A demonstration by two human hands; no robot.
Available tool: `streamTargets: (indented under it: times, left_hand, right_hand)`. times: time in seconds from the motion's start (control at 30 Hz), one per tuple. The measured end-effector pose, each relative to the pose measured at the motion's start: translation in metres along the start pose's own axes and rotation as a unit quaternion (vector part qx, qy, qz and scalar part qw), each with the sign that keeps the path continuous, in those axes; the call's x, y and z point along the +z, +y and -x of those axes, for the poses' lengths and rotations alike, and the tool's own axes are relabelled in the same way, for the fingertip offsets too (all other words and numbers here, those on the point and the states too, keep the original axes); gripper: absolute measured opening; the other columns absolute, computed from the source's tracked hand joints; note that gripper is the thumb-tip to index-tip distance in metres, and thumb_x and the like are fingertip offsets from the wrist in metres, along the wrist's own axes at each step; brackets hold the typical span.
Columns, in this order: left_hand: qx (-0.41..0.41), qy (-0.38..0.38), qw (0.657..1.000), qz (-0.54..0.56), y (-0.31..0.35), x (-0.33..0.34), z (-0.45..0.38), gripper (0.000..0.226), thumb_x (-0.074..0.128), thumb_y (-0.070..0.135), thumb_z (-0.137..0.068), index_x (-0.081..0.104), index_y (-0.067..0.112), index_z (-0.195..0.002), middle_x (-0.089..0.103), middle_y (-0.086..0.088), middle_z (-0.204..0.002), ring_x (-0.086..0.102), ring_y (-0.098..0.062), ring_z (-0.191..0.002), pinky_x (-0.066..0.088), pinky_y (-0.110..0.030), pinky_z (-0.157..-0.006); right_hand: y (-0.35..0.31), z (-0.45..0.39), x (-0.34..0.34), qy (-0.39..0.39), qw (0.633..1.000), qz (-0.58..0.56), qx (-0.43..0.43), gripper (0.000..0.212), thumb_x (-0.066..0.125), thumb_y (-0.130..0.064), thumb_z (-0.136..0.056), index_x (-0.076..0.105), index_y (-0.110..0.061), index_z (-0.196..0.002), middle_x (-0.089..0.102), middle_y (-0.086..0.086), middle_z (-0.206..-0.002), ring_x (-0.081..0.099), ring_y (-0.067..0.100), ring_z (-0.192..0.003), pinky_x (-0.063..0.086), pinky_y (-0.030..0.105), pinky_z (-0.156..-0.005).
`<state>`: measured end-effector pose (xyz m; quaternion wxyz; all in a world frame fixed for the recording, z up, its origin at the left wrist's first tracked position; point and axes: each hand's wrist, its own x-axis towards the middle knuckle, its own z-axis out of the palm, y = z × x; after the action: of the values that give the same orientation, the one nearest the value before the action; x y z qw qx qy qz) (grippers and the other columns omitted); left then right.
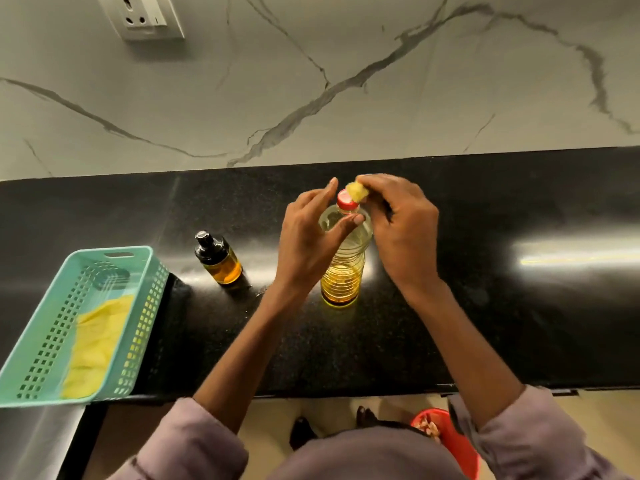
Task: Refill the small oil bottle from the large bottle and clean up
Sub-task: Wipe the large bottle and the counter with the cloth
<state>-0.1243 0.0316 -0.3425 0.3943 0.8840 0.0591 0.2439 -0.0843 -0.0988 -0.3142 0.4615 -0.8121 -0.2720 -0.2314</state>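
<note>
The black counter [485, 306] ran across the view, under a marbled wall [311, 81] with a socket [145, 15] at eleven o'clock. At eight o'clock a teal perforated basket [41, 341] held a yellow cloth [93, 344]. Near the centre the large bottle [343, 268] stood upright on the counter, oil low in its ribbed body, its red cap [346, 202] on. The left hand [308, 240] touched the bottle's shoulder with thumb and loosely spread fingers. The right hand [401, 223] pinched a small yellow wad [356, 191] against the cap's one o'clock edge. The small oil bottle [218, 258], amber with a black pump top, stood just left of the large one, apart from both hands.
</note>
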Motion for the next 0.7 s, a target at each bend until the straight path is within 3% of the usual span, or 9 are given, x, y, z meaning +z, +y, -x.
streamTargets:
  times: [0.1, 0.2, 0.37, 0.43, 0.57, 0.63, 0.7]
  left_hand:
    - [0.025, 0.042, 0.999, -0.005, 0.001, 0.004, -0.007, 0.046, 0.06, 0.045, -0.081, 0.065, 0.017, -0.116, 0.065, 0.0, -0.108, 0.056, -0.014, -0.099, 0.05, -0.037, -0.083]
    - [0.03, 0.057, 0.998, 0.012, -0.002, 0.006, -0.011, 0.039, 0.061, 0.043, -0.082, 0.068, 0.016, -0.109, 0.067, 0.002, -0.102, 0.056, -0.008, -0.094, 0.047, -0.021, -0.08]
    - [0.021, 0.042, 0.999, 0.01, -0.004, 0.008, -0.007, 0.037, 0.064, 0.042, -0.082, 0.068, 0.021, -0.112, 0.066, 0.003, -0.108, 0.055, -0.015, -0.103, 0.042, -0.02, -0.084]
    - [0.02, 0.043, 0.999, 0.02, 0.001, 0.008, -0.006, 0.04, 0.065, 0.042, -0.081, 0.068, 0.019, -0.114, 0.065, 0.001, -0.108, 0.053, -0.011, -0.102, 0.043, -0.021, -0.085]
    - [0.038, 0.038, 0.998, 0.017, 0.013, 0.005, -0.009, 0.037, 0.072, 0.025, -0.082, 0.067, 0.011, -0.116, 0.065, -0.007, -0.106, 0.045, 0.015, -0.091, 0.037, -0.003, -0.081]
    - [0.041, 0.031, 0.999, -0.016, 0.013, 0.004, -0.01, 0.046, 0.071, 0.025, -0.083, 0.061, 0.012, -0.125, 0.061, -0.006, -0.111, 0.043, 0.011, -0.094, 0.039, -0.009, -0.085]
    - [0.044, 0.035, 0.996, -0.065, 0.01, 0.002, -0.009, 0.06, 0.067, 0.034, -0.083, 0.049, 0.015, -0.137, 0.058, -0.008, -0.118, 0.041, -0.004, -0.104, 0.04, -0.024, -0.089]
  right_hand:
    - [0.002, -0.017, 0.003, -0.09, 0.996, 0.003, -0.01, 0.025, 0.059, -0.006, -0.089, 0.066, -0.01, -0.113, 0.065, 0.007, -0.111, 0.06, 0.013, -0.102, 0.045, 0.01, -0.089]
    - [0.002, -0.03, 0.001, -0.166, 0.984, 0.031, -0.058, 0.023, 0.059, -0.005, -0.089, 0.067, -0.009, -0.111, 0.063, 0.01, -0.111, 0.059, 0.015, -0.099, 0.043, 0.005, -0.08]
    - [0.022, -0.031, -0.009, -0.215, 0.956, 0.061, -0.187, 0.023, 0.064, -0.006, -0.087, 0.067, -0.009, -0.109, 0.06, 0.012, -0.11, 0.057, 0.021, -0.102, 0.05, 0.026, -0.086]
    - [0.028, -0.025, -0.01, -0.169, 0.977, 0.009, -0.133, 0.023, 0.061, -0.007, -0.088, 0.067, -0.01, -0.11, 0.062, 0.009, -0.108, 0.056, 0.014, -0.101, 0.049, 0.021, -0.087]
    - [0.024, -0.015, 0.0, -0.068, 0.992, -0.092, 0.052, 0.025, 0.059, -0.013, -0.091, 0.065, -0.009, -0.115, 0.065, 0.004, -0.105, 0.058, 0.001, -0.091, 0.05, 0.013, -0.082]
    - [0.024, -0.014, 0.003, -0.06, 0.987, -0.112, 0.1, 0.026, 0.058, -0.015, -0.092, 0.064, -0.009, -0.117, 0.065, 0.003, -0.105, 0.06, 0.002, -0.091, 0.049, 0.009, -0.079]
    - [0.027, -0.014, 0.002, -0.07, 0.982, -0.125, 0.12, 0.026, 0.057, -0.016, -0.093, 0.063, -0.01, -0.117, 0.067, 0.0, -0.104, 0.062, 0.003, -0.091, 0.049, 0.008, -0.076]
